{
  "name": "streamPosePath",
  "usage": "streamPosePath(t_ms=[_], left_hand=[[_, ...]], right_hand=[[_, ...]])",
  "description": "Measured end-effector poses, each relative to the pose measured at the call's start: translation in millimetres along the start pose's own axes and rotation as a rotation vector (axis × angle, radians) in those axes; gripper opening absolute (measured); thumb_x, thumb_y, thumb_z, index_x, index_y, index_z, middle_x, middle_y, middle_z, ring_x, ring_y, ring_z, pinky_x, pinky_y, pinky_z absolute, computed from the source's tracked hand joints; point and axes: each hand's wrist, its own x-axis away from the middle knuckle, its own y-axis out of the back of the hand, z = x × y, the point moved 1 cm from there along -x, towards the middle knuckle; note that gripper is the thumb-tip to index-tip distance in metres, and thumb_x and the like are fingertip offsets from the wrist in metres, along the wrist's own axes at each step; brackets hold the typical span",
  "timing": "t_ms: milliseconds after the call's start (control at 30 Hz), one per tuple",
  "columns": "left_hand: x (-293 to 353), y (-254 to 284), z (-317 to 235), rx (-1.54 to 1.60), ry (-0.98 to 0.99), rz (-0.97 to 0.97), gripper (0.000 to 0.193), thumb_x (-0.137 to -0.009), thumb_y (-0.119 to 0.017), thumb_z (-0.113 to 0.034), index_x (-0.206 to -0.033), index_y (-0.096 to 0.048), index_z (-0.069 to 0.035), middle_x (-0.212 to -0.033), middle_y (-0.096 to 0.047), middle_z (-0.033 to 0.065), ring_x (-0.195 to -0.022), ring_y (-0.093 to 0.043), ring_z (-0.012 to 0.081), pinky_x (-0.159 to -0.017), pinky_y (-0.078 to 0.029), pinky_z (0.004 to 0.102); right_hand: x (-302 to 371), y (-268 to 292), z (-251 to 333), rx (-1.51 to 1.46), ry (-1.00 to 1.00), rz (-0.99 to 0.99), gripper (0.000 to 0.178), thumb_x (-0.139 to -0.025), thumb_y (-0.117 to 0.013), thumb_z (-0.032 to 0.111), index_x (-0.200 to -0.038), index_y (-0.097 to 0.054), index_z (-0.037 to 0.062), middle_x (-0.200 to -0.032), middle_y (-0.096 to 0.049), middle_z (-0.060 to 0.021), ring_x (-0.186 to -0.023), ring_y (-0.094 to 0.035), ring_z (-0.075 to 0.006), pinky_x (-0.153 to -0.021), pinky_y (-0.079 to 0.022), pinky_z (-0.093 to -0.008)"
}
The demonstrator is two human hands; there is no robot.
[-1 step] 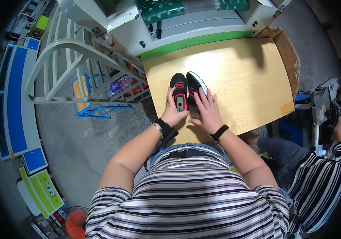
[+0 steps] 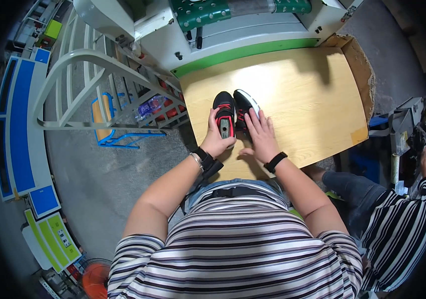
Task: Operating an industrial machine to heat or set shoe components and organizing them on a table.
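Two black sneakers with red laces lie side by side on a pale wooden tabletop, toes pointing away from me. My left hand [image 2: 216, 139] is wrapped round the heel end of the left sneaker [image 2: 224, 102], thumb on one side and fingers on the other. A red-edged opening and a grey insole show in that shoe. My right hand [image 2: 263, 138] lies with fingers stretched out along the outer side of the right sneaker [image 2: 242, 101], touching it near its white sole edge. That hand partly hides the shoe's heel end.
The tabletop [image 2: 302, 109] borders a machine with a green perforated roller [image 2: 200, 14]. Torn cardboard [image 2: 360, 70] edges its right side. A grey metal rack [image 2: 81, 55] and a blue-framed stool [image 2: 102, 117] stand left. Another person in a striped shirt [image 2: 397, 229] is at the right.
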Motion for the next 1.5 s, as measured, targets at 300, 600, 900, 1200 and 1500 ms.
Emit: streamPosePath(t_ms=[300,600,900,1200,1500], left_hand=[[-39.9,50.7,-149.2,0.468,-0.139,-0.114,0.090,-0.071,-0.069,0.003,-0.147,-0.023,-0.003,-0.129,-0.048,0.0101,-0.117,-0.051,0.0215,-0.103,-0.042,0.0343],[-183.0,55.1,-219.0,0.032,-0.421,-0.329,0.101,-0.063,-0.074,-0.003,-0.147,-0.018,-0.008,-0.143,-0.032,0.0243,-0.130,-0.040,0.0342,-0.109,-0.034,0.0377],[-224.4,31.2,-245.0,-0.164,-0.355,-0.659,0.094,-0.056,-0.076,-0.010,-0.138,-0.030,-0.001,-0.137,-0.036,0.0265,-0.131,-0.037,0.0434,-0.109,-0.035,0.0482],[-218.9,87.2,-244.0,0.025,-0.559,-0.332,0.106,-0.072,-0.086,-0.034,-0.145,-0.021,0.005,-0.142,-0.042,0.0217,-0.129,-0.046,0.0296,-0.106,-0.040,0.0390],[-43.9,28.7,-58.7,-0.910,-0.030,0.123,0.096,-0.089,-0.064,-0.044,-0.156,-0.008,-0.005,-0.162,0.000,0.0245,-0.148,-0.003,0.0454,-0.116,-0.010,0.0633]], right_hand=[[-7.0,-14.0,-96.9,-1.056,-0.588,-0.365,0.087,-0.078,-0.081,0.018,-0.147,-0.032,-0.0027,-0.137,-0.050,-0.0194,-0.127,-0.049,-0.0264,-0.107,-0.041,-0.0361],[-23.3,-15.0,-67.0,-0.848,-0.611,-0.467,0.079,-0.078,-0.077,0.004,-0.145,-0.035,-0.0020,-0.136,-0.050,-0.0171,-0.125,-0.052,-0.0250,-0.105,-0.042,-0.0342],[-81.9,156.4,-80.2,-0.725,-0.406,-0.844,0.058,-0.095,-0.065,0.025,-0.144,-0.045,0.0035,-0.142,-0.048,-0.0139,-0.127,-0.048,-0.0242,-0.108,-0.037,-0.0362],[-270.0,199.6,-161.9,-0.324,-0.093,-0.863,0.069,-0.087,-0.074,0.027,-0.144,-0.042,0.0043,-0.141,-0.046,-0.0171,-0.129,-0.046,-0.0286,-0.109,-0.036,-0.0375],[-61.8,-34.6,-64.2,-0.137,-0.201,-0.009,0.072,-0.091,-0.061,0.038,-0.150,-0.032,0.0096,-0.157,-0.024,-0.0216,-0.144,-0.023,-0.0413,-0.114,-0.022,-0.0580]])
